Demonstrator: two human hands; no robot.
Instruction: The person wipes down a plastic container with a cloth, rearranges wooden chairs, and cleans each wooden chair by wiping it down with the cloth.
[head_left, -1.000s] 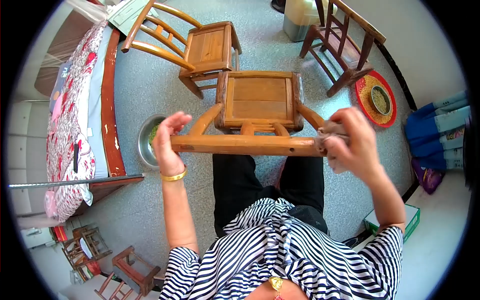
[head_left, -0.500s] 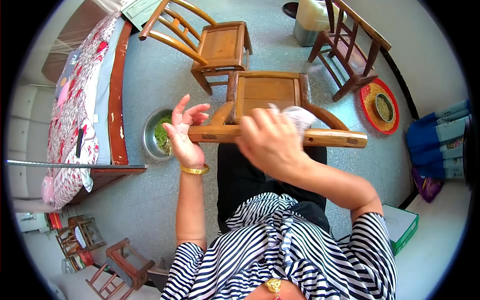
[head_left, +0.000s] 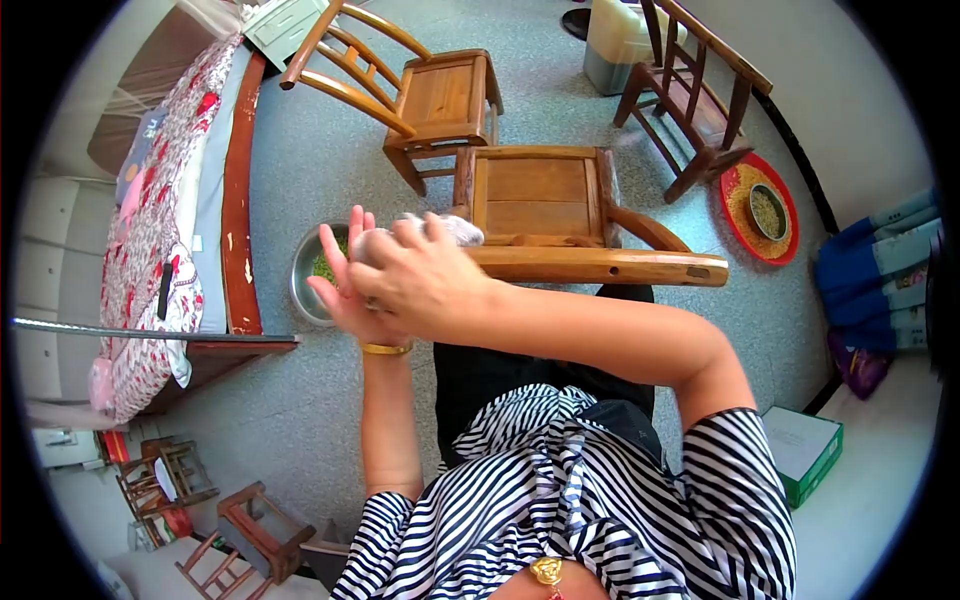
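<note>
A wooden chair (head_left: 540,195) stands before me with the top rail of its back toward my body. My right hand (head_left: 425,280) is closed on a pale cloth (head_left: 458,232) at the rail's left end. Beside it, partly covered by the right hand, my left hand (head_left: 345,290) has its fingers spread, a gold bangle at the wrist. The left end of the rail is hidden behind my hands, so whether the left palm touches it cannot be made out.
Another wooden chair (head_left: 445,95) stands ahead, a darker one (head_left: 690,100) at the upper right. A metal bowl (head_left: 303,285) with green bits lies left, a red tray (head_left: 792,235) right. A bed (head_left: 190,200) lines the left side; a green box (head_left: 815,465) is at lower right.
My right hand has slid the cloth leftward along the rail, from its right end to the left end beside my left hand. The left hand stays near that end, fingers spread.
</note>
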